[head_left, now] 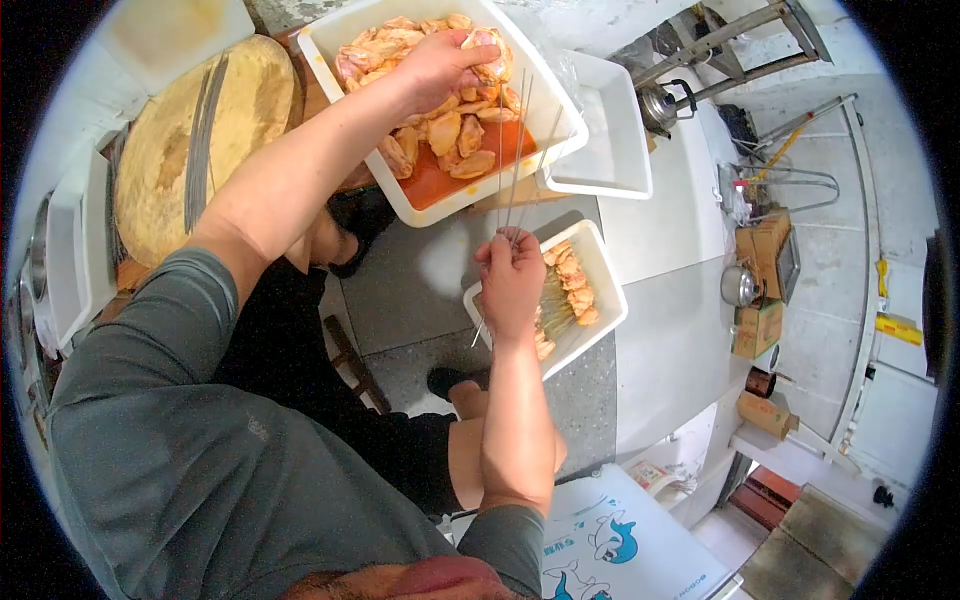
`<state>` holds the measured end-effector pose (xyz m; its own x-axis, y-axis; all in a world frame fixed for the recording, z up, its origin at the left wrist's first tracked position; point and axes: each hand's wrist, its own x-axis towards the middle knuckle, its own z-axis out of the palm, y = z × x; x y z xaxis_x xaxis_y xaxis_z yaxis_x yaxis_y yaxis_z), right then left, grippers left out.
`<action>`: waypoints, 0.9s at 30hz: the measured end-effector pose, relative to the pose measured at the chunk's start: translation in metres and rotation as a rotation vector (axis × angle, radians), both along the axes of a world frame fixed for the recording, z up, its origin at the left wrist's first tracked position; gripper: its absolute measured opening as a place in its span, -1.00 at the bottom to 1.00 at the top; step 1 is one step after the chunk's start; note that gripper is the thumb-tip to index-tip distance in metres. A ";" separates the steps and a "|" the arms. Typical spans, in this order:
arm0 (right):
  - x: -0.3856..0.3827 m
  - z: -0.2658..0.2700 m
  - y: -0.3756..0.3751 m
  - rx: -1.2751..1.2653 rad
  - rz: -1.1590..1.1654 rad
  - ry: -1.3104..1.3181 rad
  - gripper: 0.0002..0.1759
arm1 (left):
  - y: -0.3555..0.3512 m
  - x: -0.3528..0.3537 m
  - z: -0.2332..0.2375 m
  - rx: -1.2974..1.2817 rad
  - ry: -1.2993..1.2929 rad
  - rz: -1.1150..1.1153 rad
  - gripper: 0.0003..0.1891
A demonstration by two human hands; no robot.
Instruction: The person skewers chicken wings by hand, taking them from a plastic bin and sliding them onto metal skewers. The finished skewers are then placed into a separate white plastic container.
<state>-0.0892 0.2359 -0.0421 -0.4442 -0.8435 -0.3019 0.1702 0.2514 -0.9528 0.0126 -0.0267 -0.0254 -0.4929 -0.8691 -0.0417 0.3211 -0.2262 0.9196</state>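
Left hand (440, 78) pinching one marinated meat piece (488, 58) between thumb and fingers, little gap left in the grip; holding it over the big white tub (568, 128). Right hand (512, 285) closing its fingers around a few thin metal skewers (517, 150), their free lengths pointing toward the tub. Cannot tell whether any tip is touching the held piece.

Inside the tub, more meat pieces (443, 133) lying heaped, orange-red sauce (428, 192) pooling at the near end. Just under the right hand, a smaller white tray (612, 295) holding meat already threaded on skewers (574, 285), the hand partly hiding it.

Farther out: a second white tub (622, 178) standing beside the first; a round wooden board (150, 190) bearing a bundle of loose skewers (204, 145); a kettle (657, 106) standing beyond the second tub; a lid with blue cartoon figures (665, 545) lying nearer the person.
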 end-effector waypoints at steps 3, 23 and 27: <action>0.000 -0.001 0.000 -0.017 -0.001 0.010 -0.89 | 0.003 0.000 0.002 -0.012 -0.022 -0.033 -0.67; -0.001 0.002 -0.010 -0.017 -0.028 0.096 -0.87 | 0.013 -0.006 0.002 -0.064 -0.063 -0.184 -0.68; -0.002 0.002 -0.017 0.001 -0.063 0.147 -0.84 | 0.017 -0.007 0.002 -0.088 -0.047 -0.214 -0.71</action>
